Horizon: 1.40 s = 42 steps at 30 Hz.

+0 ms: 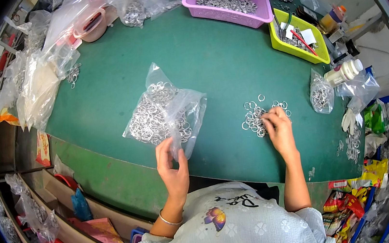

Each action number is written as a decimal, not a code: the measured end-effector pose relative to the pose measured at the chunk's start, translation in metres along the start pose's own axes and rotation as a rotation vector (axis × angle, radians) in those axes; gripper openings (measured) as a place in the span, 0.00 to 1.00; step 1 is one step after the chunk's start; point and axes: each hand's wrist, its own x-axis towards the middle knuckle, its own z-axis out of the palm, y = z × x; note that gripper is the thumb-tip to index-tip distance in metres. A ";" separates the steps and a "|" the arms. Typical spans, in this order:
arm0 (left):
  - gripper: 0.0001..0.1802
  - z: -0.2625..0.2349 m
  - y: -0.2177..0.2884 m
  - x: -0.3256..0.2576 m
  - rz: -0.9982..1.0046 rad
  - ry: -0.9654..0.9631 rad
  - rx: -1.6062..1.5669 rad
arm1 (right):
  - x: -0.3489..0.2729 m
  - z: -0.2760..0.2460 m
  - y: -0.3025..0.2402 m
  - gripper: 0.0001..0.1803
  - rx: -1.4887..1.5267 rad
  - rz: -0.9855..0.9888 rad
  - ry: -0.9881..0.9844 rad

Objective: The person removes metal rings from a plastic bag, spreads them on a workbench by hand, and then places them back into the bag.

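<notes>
A clear plastic bag (193,103) full of small silver metal rings (152,117) lies on the green table, left of the middle. My left hand (173,170) is at its near edge, with a fold of the plastic between thumb and fingers. To the right, a loose pile of similar rings (253,120) is spread on the tabletop. Over this pile my right hand (281,132) has its thumb and fingertips pinched together. Whatever is between those fingertips is too small to make out.
A purple basket (259,18) of rings and a yellow-green basket (322,47) with pliers stand at the far right. A small ring bag (321,94) and a white bottle (344,72) sit at the right edge. Plastic bags (37,87) and a pink bowl (91,32) are at left.
</notes>
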 end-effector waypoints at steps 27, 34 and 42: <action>0.18 -0.002 -0.003 -0.002 -0.015 0.006 -0.025 | 0.010 0.016 -0.042 0.11 -0.061 -0.055 0.030; 0.17 0.000 -0.003 -0.001 -0.014 0.013 -0.028 | 0.001 0.005 -0.010 0.02 -0.207 -0.024 0.147; 0.17 0.000 0.000 0.000 -0.007 0.010 -0.022 | -0.003 0.001 0.006 0.06 0.782 0.482 0.033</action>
